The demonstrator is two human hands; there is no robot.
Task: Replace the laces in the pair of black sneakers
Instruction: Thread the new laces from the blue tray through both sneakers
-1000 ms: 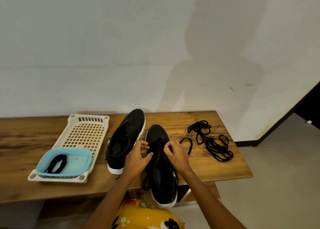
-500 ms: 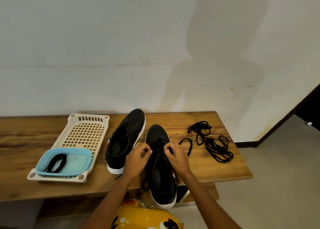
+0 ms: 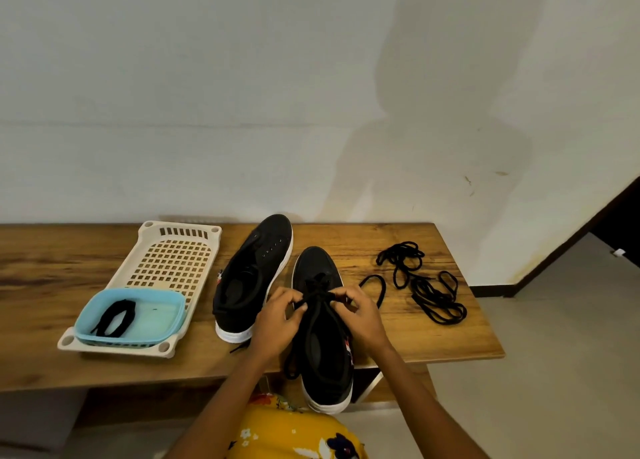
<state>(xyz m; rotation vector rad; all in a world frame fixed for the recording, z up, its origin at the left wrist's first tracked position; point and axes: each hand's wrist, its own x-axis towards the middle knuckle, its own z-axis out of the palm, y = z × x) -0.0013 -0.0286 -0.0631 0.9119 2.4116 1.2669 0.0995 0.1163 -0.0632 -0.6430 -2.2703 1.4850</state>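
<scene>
Two sneakers: both stood on the wooden table (image 3: 398,337). The near sneaker (image 3: 323,347) overhung the table's front edge; the far sneaker (image 3: 252,278) lay just left of it, its eyelets showing bare.
Left hand (image 3: 277,323): at the near sneaker's eyelets, fingertips pinching the lace (image 3: 317,294).
Right hand (image 3: 360,314): opposite, fingers curled, pinching the same lace.
Change: a second before, the hands sat apart on either side of the tongue; they had since closed inward until the fingertips nearly met over the lacing.
Meaning: judged to be a crossing being drawn or fed at the upper eyelets; whether lacing in or unlacing cannot be told.
Lace tails: one looped on the table right of the near sneaker, one hung over the front edge.
Loose laces (image 3: 424,282): tangled pile, well right of the near sneaker.
Basket (image 3: 180,250): left of the far sneaker, holding a blue tub (image 3: 162,314) with one black lace (image 3: 114,318) inside.
Progress: the far sneaker was not yet laced.
</scene>
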